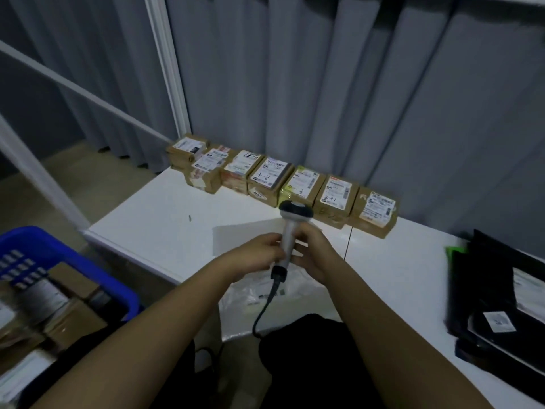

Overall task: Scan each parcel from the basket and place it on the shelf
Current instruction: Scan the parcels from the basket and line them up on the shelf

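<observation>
Here both hands (259, 255) (314, 255) grip the scanner (290, 231) handle, head above

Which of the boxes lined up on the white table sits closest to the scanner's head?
The box with the yellow-green label, fifth from the left in the row. The scanner head overlaps its front edge in this view; the other boxes lie off to either side.

Both hands, left (259, 255) and right (314, 252), hold scanner (290, 231) upright over white shelf (153, 231); parcels (271, 178) rowed behind.
</observation>
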A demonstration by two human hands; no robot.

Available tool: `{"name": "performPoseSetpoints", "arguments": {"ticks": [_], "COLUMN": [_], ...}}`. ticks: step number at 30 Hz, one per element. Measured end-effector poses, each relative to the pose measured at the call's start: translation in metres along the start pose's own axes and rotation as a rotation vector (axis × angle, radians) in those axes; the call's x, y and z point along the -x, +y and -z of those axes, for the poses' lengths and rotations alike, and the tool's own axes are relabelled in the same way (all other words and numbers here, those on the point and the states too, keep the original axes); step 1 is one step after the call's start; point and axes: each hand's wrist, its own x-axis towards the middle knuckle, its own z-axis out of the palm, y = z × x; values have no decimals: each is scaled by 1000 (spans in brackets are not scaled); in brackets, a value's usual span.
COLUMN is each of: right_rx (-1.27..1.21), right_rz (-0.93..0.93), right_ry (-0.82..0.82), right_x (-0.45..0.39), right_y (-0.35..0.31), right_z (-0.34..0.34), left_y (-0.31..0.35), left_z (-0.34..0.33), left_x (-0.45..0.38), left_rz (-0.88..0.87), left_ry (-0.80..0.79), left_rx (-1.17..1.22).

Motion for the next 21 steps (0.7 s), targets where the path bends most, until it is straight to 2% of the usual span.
{"name": "performPoseSetpoints", "arguments": {"ticks": [2, 4, 5, 8, 10, 11, 12, 16, 21], "right_rx": [-69, 30, 129, 558, 860, 910, 904, 626, 704], "right_rz": [-32, -50, -33, 72, 104, 103, 92, -4, 141], "right_ry": [-73, -73, -21, 280, 410, 451, 467, 439, 279], "right_x": [-8, -15, -20, -47, -66, -75, -85, -119, -104], "right_y": [9, 18, 22, 39, 49, 52, 53, 53, 64], "right_z": [0, 2, 7, 40, 60, 65, 68, 61, 59], "left_y": [-8, -21, -25, -34, -36, -37, -37, -42, -33], "left_z": [0, 1, 1, 3, 7, 9, 12, 17, 20], "left_x": [-2, -5, -6, -6, -4, -2, -1, 1, 2], "left_rz": [-4, 4, 13, 21, 12, 4, -3, 23, 39], "left_ry": [94, 206, 235, 278, 288, 286, 285, 313, 360], "left_rx": [75, 97, 91, 30, 19, 26, 32, 47, 1]}}
